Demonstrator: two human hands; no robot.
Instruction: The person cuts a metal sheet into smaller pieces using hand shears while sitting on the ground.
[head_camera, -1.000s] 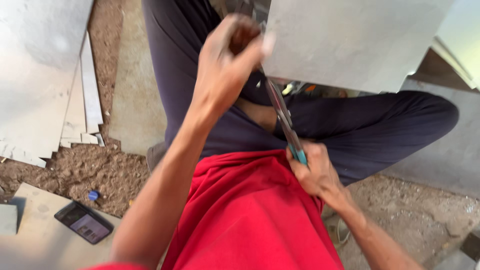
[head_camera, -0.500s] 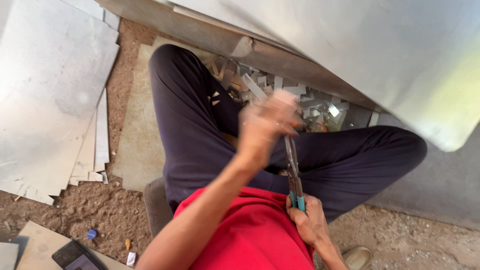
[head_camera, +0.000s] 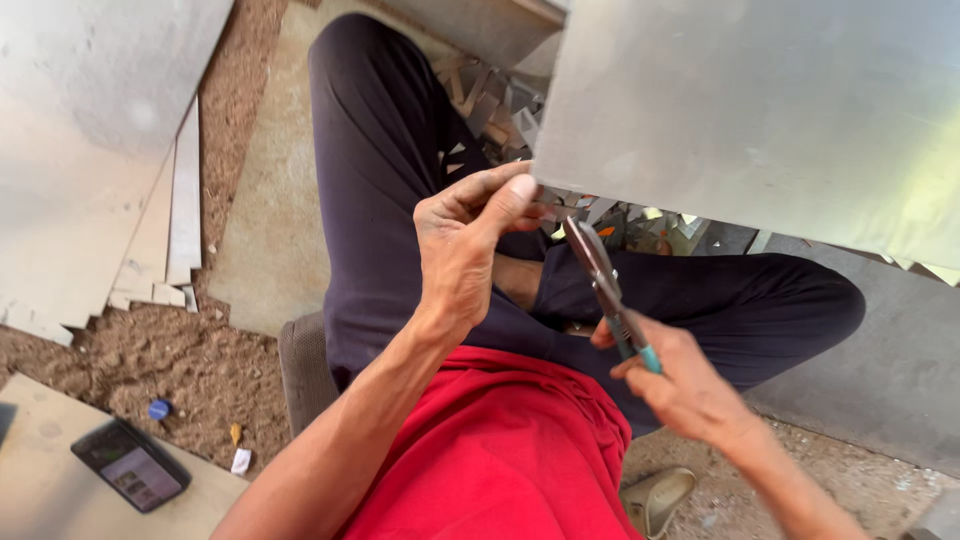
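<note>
I sit cross-legged on the ground in dark trousers and a red shirt. My left hand (head_camera: 470, 240) pinches the lower left corner of a large grey metal sheet (head_camera: 760, 110) held up in front of me. My right hand (head_camera: 680, 385) grips the teal handles of a pair of tin snips (head_camera: 605, 290). Their blades point up toward the sheet's lower edge, just right of my left thumb. Whether the blades touch the sheet I cannot tell.
Metal offcuts (head_camera: 500, 100) lie heaped beyond my legs. Stacked flat sheets (head_camera: 90, 170) lie on the dirt at the left. A phone (head_camera: 130, 465) rests on a board at the lower left. A sandal (head_camera: 655, 495) sits by my right side.
The metal sheet has come lower and closer. My left hand moved from gripping near the snips to pinching the sheet's corner. The snips stay in my right hand.
</note>
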